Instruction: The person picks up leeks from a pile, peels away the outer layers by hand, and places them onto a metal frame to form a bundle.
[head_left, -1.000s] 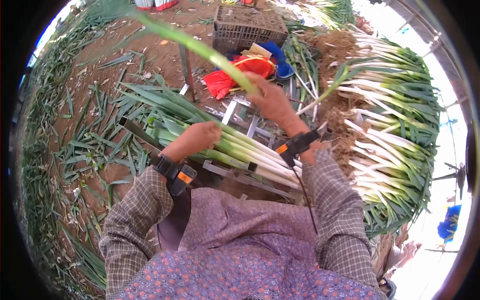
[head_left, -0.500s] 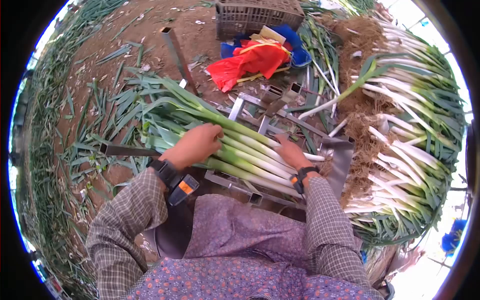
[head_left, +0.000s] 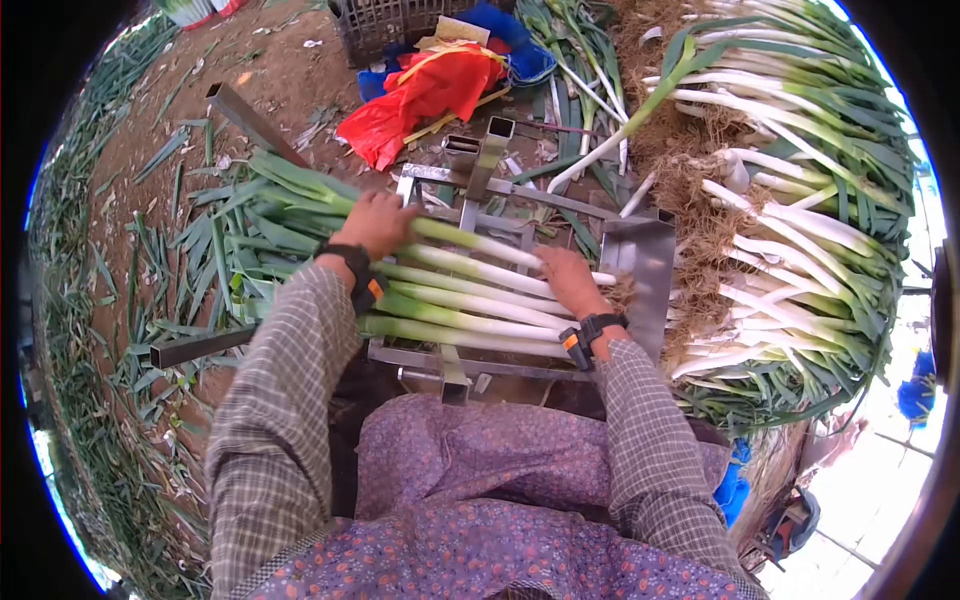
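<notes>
Several leeks (head_left: 470, 293) lie side by side across a metal frame (head_left: 490, 160), green leaves to the left and white root ends to the right. My left hand (head_left: 375, 222) curls over the farthest leek near where white turns to green. Around the white end of that same leek, close to its roots, my right hand (head_left: 572, 282) has its fingers bent. The fingertips of both hands are partly hidden. An upright metal plate (head_left: 640, 275) stands just right of the root ends.
A large pile of leeks (head_left: 800, 215), roots facing me, fills the right side. Beyond the frame lie a red plastic bag (head_left: 425, 100), blue plastic (head_left: 530, 60) and a crate (head_left: 385, 25). Metal posts (head_left: 255, 122) stick up at the left. Cut leaves (head_left: 100, 340) litter the ground.
My left hand has moved away from me to the farthest leek, which has spread slightly from the others. My right hand stays near the root ends. The camera view has shifted.
</notes>
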